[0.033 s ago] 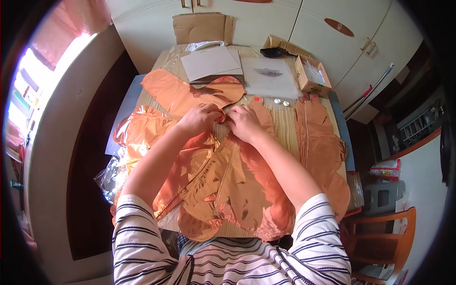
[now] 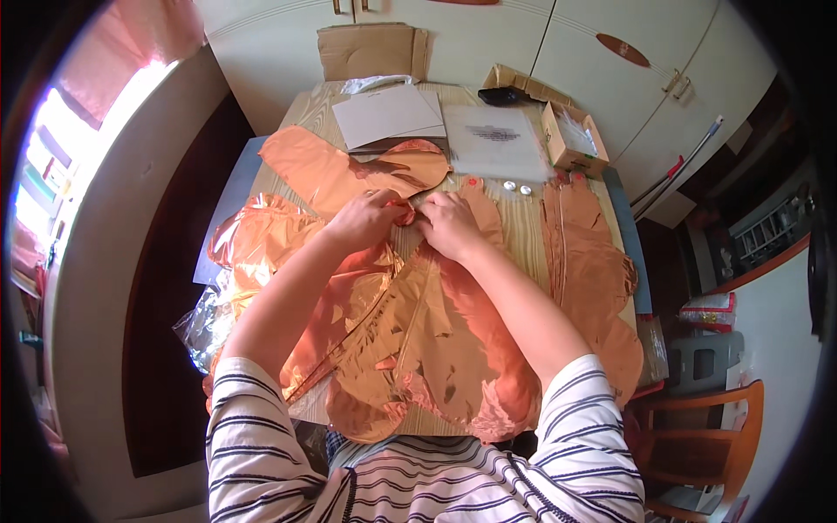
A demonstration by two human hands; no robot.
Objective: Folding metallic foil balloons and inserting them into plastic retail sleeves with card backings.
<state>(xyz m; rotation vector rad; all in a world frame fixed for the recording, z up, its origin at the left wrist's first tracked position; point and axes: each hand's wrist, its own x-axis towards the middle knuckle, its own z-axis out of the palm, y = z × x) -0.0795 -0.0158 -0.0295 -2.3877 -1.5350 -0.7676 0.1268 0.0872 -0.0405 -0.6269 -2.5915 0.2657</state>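
Flat rose-gold foil balloons cover much of the wooden table. In the middle, my left hand is closed on a crumpled reddish end of the large foil balloon in front of me. Close beside it, my right hand has its fingers bent and pressed together over the same balloon's upper part; what lies between its fingertips is hidden. Beyond my hands lies a rounded foil piece. A brighter, wrinkled foil piece is by my left forearm, and a long foil balloon lies right of my right forearm.
At the table's far side are grey-white cards, a clear plastic bag, a small box and a black object. Two small white discs lie beyond my right hand. A wooden chair stands at right.
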